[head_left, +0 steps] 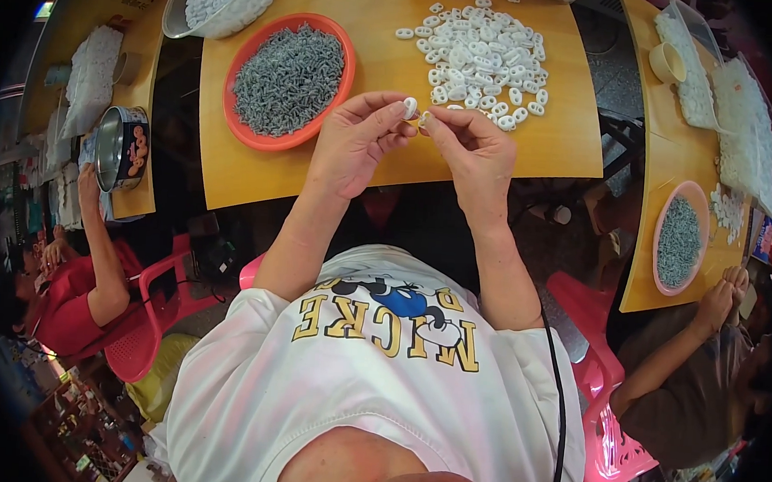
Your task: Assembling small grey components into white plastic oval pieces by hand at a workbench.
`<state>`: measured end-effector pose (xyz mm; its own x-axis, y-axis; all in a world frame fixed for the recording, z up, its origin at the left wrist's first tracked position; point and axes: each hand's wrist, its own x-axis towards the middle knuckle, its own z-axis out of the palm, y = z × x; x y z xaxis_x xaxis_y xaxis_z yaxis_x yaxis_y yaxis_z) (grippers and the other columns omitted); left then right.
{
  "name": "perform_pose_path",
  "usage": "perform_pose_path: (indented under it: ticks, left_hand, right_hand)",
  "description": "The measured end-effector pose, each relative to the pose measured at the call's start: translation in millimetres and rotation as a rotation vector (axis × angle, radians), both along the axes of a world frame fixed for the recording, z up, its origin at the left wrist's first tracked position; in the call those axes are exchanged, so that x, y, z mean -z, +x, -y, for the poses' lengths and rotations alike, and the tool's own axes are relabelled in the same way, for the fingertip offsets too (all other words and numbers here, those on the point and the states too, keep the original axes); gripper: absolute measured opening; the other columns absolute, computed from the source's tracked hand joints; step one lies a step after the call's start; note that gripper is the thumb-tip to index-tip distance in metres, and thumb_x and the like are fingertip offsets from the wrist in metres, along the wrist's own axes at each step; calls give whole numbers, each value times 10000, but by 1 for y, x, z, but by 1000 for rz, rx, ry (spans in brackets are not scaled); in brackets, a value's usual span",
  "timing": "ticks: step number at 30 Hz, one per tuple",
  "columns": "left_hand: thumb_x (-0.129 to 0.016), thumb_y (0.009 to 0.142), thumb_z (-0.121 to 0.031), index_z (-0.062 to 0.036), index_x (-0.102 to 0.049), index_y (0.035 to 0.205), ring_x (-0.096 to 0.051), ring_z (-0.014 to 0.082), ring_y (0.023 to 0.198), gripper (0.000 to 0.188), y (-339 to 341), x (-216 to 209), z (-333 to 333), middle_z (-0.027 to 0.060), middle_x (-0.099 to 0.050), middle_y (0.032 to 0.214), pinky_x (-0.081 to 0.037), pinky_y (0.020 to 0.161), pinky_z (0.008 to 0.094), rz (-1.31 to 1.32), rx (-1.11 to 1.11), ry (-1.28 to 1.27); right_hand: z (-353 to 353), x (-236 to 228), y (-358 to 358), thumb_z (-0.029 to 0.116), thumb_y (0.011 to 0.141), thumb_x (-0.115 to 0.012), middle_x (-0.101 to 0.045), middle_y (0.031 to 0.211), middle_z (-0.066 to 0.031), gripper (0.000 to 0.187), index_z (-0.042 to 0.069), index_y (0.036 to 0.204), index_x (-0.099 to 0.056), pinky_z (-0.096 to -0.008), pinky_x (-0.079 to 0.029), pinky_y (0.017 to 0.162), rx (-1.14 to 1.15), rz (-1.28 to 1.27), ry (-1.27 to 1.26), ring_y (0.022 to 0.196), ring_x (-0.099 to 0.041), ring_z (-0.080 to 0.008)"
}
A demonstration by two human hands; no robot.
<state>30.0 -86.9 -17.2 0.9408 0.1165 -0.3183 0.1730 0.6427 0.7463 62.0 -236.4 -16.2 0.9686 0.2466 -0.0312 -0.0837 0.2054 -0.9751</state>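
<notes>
Presently, the person's two bare hands meet just above the near edge of the yellowish wooden counter (pixel 381 29), as observed from beside the worker. The left hand (pixel 357 138) has its grip pinching a white oval piece (pixel 410 107) between thumb and forefinger, with the remaining fingers curled beneath. The right hand (pixel 480 154) has its thumb and forefinger pressed together on a small item (pixel 424 119); its type cannot be made out, being mostly covered by the fingers. The two grips stand just beside each other; whether the held parts touch, I cannot tell.

Beyond the right hand lies a heap of loose white pieces (pixel 486 57), oval and two-holed, spread directly on the counter. Near the left hand sits a round red basin (pixel 346 62), filled with grey screw-like pieces (pixel 290 76). Behind that basin stands a clear bowl (pixel 177 18) of white parts.

At the left, a co-worker's hand (pixel 90 186) is beside a round metal tin (pixel 136 142). At the right, another co-worker's hands (pixel 726 295) are together near a pink basin (pixel 701 260) containing similar grey pieces.
</notes>
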Motion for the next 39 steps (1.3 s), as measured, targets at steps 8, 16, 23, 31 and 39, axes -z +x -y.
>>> perform_pose_path:
  ticks: [8,16,23,31,39]
  left_hand:
    - [-607,823,-39,26,-606,986,-631,167,768,175,-1,-2,3,115,-645,908,-517,678,262,47,-38,64]
    - [-617,809,-17,34,-611,991,-631,172,766,190,-3,-2,2,120,-646,904,-517,682,266,42,-34,116]
    - [-619,808,-18,38,-613,1000,-633,167,755,201,-4,0,4,121,-649,896,-523,677,262,56,-53,176]
    - [-634,801,-32,45,-628,991,-630,145,738,204,-4,0,9,119,-656,878,-517,661,239,137,-50,396]
    - [-627,811,-46,19,-641,998,-618,127,736,199,-3,-1,7,84,-650,837,-505,666,226,149,-30,436]
  right_hand:
    - [0,2,1,0,800,-624,-641,818,-39,119,-31,913,-640,-174,-457,649,11,0,-34,723,-597,-71]
    - [-1,3,1,-6,799,-623,-640,823,-45,114,-36,908,-636,-181,-466,663,10,-3,-52,735,-603,-80]
    - [-1,4,0,-5,799,-624,-640,827,-45,113,-35,907,-636,-183,-468,667,9,-4,-48,736,-604,-84]
    - [0,-1,1,11,800,-630,-641,781,-38,112,-32,903,-641,-168,-444,620,19,-8,-60,696,-584,-63]
    - [-3,-3,1,40,791,-654,-638,747,-24,121,-16,897,-648,-156,-392,557,-4,-38,-16,626,-520,-30]
